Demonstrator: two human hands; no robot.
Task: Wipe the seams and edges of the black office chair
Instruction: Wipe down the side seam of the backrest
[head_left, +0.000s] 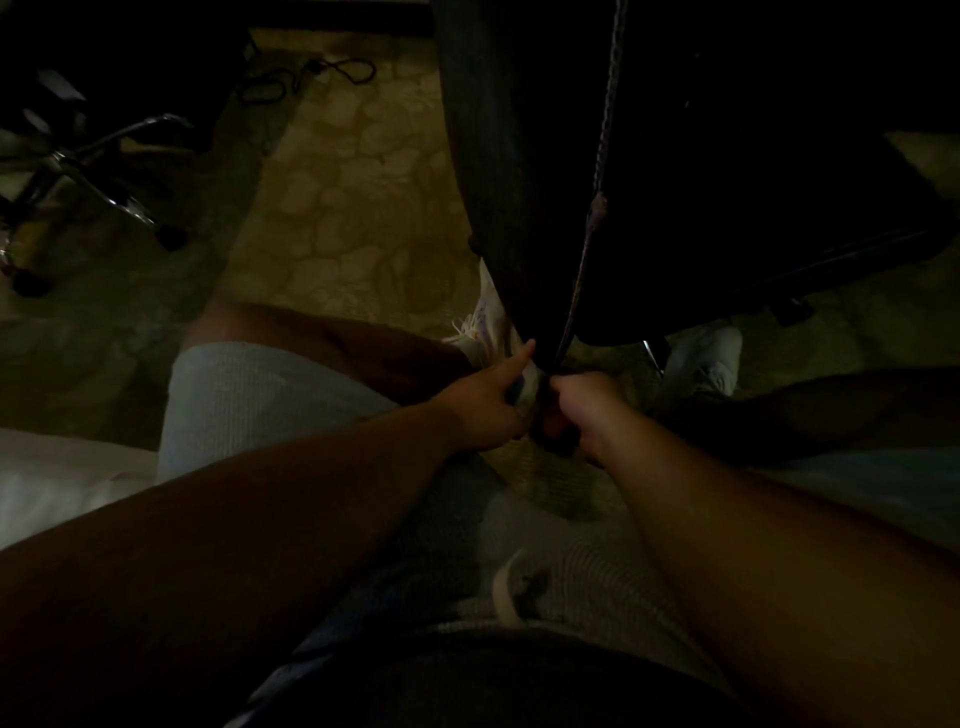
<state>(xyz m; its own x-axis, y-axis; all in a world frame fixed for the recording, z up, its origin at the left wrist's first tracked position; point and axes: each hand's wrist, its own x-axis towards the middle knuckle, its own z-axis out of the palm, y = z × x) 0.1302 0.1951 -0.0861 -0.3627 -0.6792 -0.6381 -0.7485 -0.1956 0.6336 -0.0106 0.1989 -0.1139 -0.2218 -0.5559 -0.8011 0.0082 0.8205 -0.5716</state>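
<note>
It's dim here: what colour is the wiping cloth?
The cloth looks white or off-white with a frayed edge, seen in the head view.

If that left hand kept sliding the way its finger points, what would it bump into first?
The left hand points up and to the right with a pale cloth under it. Its fingertip already seems to touch the black chair by the piped seam, so that edge comes first; depth is dim.

2 hands (485, 410) (582, 410), 2 chairs (675, 182) (98, 171), 1 cloth (488, 322)
</note>
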